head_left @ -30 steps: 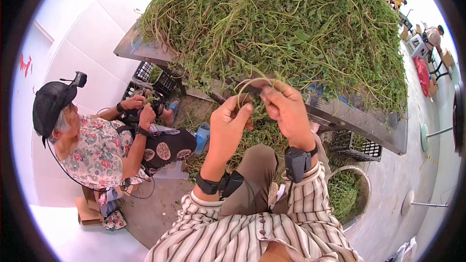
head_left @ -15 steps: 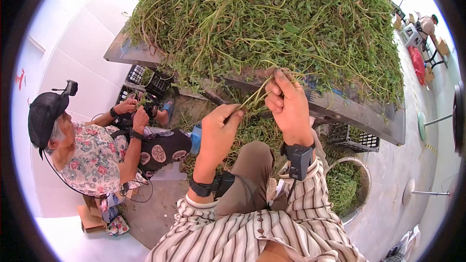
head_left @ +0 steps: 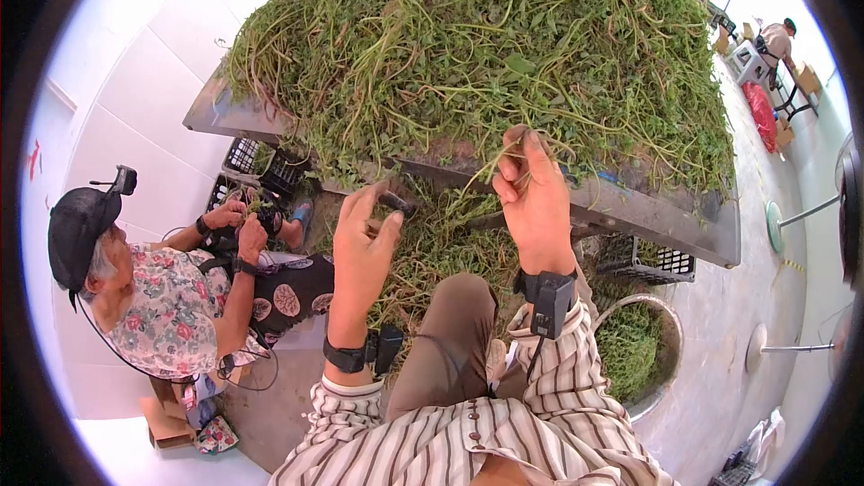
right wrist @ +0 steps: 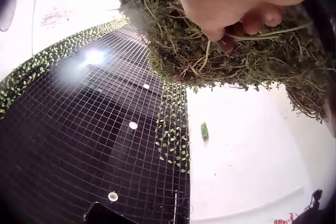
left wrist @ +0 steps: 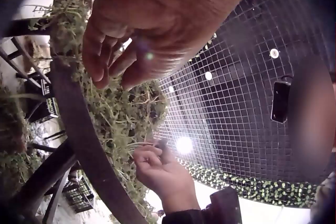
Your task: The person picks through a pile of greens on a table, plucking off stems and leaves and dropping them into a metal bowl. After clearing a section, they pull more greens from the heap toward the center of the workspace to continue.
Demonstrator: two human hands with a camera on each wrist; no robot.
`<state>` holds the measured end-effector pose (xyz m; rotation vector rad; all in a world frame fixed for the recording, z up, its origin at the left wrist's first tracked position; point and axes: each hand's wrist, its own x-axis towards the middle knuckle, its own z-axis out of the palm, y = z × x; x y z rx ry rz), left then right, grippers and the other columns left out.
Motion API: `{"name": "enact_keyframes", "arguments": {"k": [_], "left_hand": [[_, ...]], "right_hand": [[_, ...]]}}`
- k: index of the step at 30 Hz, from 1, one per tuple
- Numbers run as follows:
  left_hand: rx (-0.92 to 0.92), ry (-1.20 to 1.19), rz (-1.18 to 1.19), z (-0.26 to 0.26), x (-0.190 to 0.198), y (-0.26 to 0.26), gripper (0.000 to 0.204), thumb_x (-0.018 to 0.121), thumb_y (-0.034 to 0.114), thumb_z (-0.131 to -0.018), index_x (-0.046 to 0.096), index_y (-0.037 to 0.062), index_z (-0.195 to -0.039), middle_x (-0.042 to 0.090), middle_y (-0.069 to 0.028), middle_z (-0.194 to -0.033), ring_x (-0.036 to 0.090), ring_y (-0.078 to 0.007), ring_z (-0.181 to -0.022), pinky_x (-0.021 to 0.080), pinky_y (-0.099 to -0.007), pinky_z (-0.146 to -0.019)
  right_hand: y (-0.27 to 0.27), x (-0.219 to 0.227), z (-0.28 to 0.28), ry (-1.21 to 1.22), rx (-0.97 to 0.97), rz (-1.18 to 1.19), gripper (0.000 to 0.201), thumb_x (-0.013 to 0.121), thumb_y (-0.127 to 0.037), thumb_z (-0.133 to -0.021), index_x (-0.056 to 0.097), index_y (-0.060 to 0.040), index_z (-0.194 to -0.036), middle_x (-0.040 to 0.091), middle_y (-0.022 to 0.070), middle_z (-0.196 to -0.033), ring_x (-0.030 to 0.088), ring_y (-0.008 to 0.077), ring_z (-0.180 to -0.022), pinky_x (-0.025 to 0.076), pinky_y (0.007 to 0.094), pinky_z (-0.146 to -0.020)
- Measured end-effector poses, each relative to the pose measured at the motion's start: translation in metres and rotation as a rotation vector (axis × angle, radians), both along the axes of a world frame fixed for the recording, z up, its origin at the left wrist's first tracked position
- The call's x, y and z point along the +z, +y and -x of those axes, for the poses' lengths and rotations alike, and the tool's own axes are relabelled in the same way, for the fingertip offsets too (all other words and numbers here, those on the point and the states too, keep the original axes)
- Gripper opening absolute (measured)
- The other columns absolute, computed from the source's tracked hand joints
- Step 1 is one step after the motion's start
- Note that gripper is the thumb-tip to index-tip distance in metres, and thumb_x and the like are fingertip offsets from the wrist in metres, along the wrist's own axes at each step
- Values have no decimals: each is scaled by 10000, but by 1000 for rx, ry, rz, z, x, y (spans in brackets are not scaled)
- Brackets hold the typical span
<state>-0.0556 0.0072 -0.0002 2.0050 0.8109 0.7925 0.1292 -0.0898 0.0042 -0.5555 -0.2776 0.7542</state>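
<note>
Stems [head_left: 491,166] stay pinched in your right hand [head_left: 537,209], by the near edge of the table [head_left: 666,223], just this side of the heaped greens [head_left: 486,54]. Half a second ago stretched between both hands, they now trail to the near left. Your left hand [head_left: 362,238] is off them, shifted farther left, thumb spread from loosely bent fingers.

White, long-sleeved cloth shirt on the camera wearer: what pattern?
Brown stripes on the white, long-sleeved cloth shirt, best in the head view.
</note>
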Motion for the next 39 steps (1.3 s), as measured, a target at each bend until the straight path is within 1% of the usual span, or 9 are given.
{"name": "enact_keyframes", "arguments": {"k": [6,11,20,23,27,31,33,34,39], "left_hand": [[-117,2,-108,-24,31,9,329,549,96,-842,548,10,-1160,510,-86,-1123,529,-97,-670,444,-222,-579],[-189,-29,-257,-64,52,26,313,561,92,-827,566,18,-1131,532,-99,-1093,528,-141,-691,444,-259,-637],[-301,46,-481,-153,21,85,255,515,72,-817,586,-20,-1044,579,-198,-1003,556,-365,-918,444,-386,-794],[-289,281,-490,-159,19,93,242,524,90,-814,607,-11,-1017,582,-208,-979,553,-368,-920,443,-389,-789],[-282,249,-598,-153,26,99,223,540,115,-811,629,-1,-979,601,-202,-913,564,-373,-881,448,-400,-768],[-176,50,-647,-148,56,105,197,536,146,-827,632,-3,-913,631,-172,-817,597,-339,-770,465,-416,-710],[-170,18,-254,-144,77,107,205,518,142,-843,632,-10,-918,632,-127,-741,599,-247,-645,475,-366,-653],[-166,-14,-156,-141,88,104,247,513,181,-884,633,-24,-951,613,-29,-724,507,-62,-557,424,-226,-486],[-184,-318,96,-123,105,87,252,507,182,-899,630,-29,-964,614,-41,-726,494,-67,-539,398,-215,-459]], "right_hand": [[-3,5,-2,-20,-96,-3,173,449,-260,-950,533,-111,-922,594,29,-949,444,54,-683,354,207,-570],[-5,4,-2,-62,-162,-3,175,445,-276,-950,527,-123,-930,606,52,-930,444,66,-673,359,217,-582],[-9,0,-7,-2,-190,-7,206,442,-262,-952,528,-76,-921,582,41,-792,516,118,-693,385,248,-603],[-12,1,-8,-2,-183,11,208,450,-250,-948,527,-58,-927,569,42,-778,542,138,-741,411,266,-647],[-11,-4,-10,-19,-186,-19,197,453,-236,-944,527,-54,-925,577,56,-789,555,162,-759,435,297,-719],[-6,5,-2,-25,-208,-45,182,451,-216,-939,519,-47,-927,607,91,-850,586,195,-792,456,332,-747],[-7,1,-4,-6,-158,-45,171,452,-206,-937,515,-47,-931,614,104,-876,593,198,-813,465,336,-741],[-7,2,-4,10,-109,-44,160,453,-196,-935,511,-46,-936,621,116,-903,601,200,-834,474,341,-734],[-8,9,1,64,-28,-58,133,464,-175,-930,508,-50,-946,524,34,-721,499,133,-611,424,283,-581]]}}
